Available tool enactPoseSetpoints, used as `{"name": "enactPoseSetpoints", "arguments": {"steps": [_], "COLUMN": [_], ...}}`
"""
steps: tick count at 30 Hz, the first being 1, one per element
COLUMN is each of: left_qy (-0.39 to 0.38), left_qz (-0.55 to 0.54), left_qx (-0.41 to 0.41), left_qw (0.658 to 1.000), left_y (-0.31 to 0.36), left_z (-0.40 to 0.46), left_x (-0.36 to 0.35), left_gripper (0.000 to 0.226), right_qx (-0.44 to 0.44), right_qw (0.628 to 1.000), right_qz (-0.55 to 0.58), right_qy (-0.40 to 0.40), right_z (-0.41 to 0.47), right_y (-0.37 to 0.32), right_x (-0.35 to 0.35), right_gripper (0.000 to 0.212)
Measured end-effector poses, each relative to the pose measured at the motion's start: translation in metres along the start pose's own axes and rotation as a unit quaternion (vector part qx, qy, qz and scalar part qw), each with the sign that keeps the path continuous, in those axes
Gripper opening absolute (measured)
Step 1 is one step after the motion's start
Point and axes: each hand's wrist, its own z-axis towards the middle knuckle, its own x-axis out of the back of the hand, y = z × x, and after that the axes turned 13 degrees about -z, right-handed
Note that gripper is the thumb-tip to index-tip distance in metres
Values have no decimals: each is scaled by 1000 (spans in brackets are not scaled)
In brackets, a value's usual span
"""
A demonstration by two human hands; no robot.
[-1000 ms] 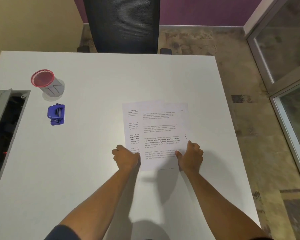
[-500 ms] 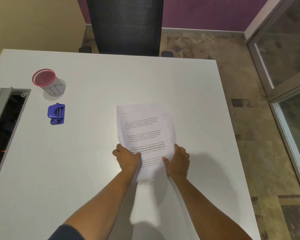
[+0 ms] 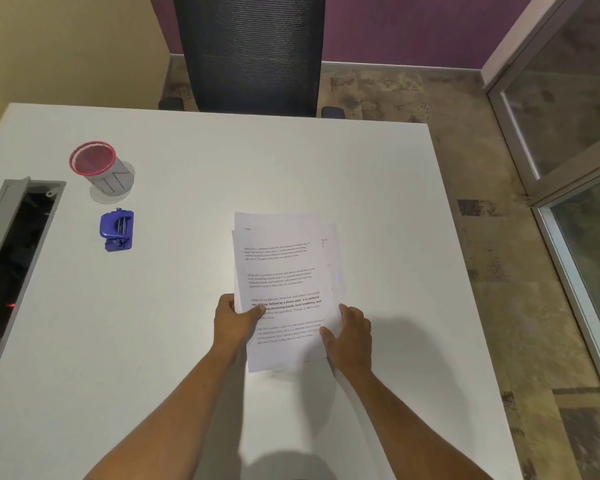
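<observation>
Left hand [image 3: 234,322]: grips the left edge of the printed sheets [image 3: 284,271], thumb on top over the text, fingers curled beneath.
Right hand [image 3: 352,336]: pinches the lower right edge, thumb on the page, fingers under it.
Printed sheets: a loose stack held between both hands over the middle of the bench [image 3: 222,161]. The near end seems raised, and back sheets jut out at the right and top.
Step, as I judge it: squaring the stack.
Doing it well: ease the grip, stand the sheets on one edge and tap them on the bench until flush, without creasing the corners.
Further out: a small blue desk tool [image 3: 116,230] and a red-rimmed cup [image 3: 99,171] sit at left, well apart from the sheets.
</observation>
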Motion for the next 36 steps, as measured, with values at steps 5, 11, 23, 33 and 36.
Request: {"name": "enactPoseSetpoints", "arguments": {"steps": [5, 11, 23, 33, 36], "left_qy": [-12, -102, -211, -340, -345], "left_qz": [10, 64, -16, -19, -16], "left_qx": [3, -31, -53, -38, -45], "left_qw": [1000, 992, 976, 940, 938], "left_y": [-8, -10, 12, 21, 17], "left_z": [5, 1, -21, -56, -63], "left_x": [15, 17, 50, 68, 72], "left_gripper": [30, 45, 49, 59, 63], "right_qx": [7, 25, -112, -22, -9], "right_qw": [998, 993, 861, 783, 817], "right_qz": [65, 110, 487, 592, 555], "right_qy": [-11, -33, -97, -189, -157], "right_z": [-8, -13, -14, -5, -7], "right_y": [0, -3, 10, 8, 1], "right_x": [-2, -1, 6, 56, 69], "right_gripper": [56, 51, 43, 39, 34]}}
